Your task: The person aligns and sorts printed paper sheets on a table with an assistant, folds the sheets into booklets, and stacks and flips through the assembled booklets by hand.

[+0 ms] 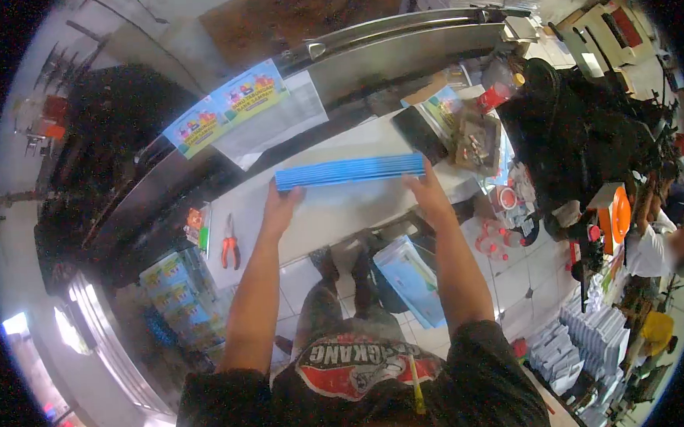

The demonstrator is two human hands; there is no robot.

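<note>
A stack of thin blue sheets or booklets (350, 170) is held above the white tabletop (334, 218), its layered edges facing me. My left hand (282, 207) is closed round the stack's left end, thumb on the near side. At the right end my right hand (428, 194) grips it the same way. The fingers behind the stack are mostly hidden. Pliers with red handles (230, 245) lie on the tabletop left of my left hand. Beyond my right hand is a dark flat object (419, 134), perhaps a phone or tablet.
Printed colourful sheets (230, 104) rest on the machine edge at the far left. A clear box of small items (478, 140) and a red-labelled bottle (497, 94) stand at right. Printed packs (407, 275) lie below the table. Another person (653, 249) is at far right.
</note>
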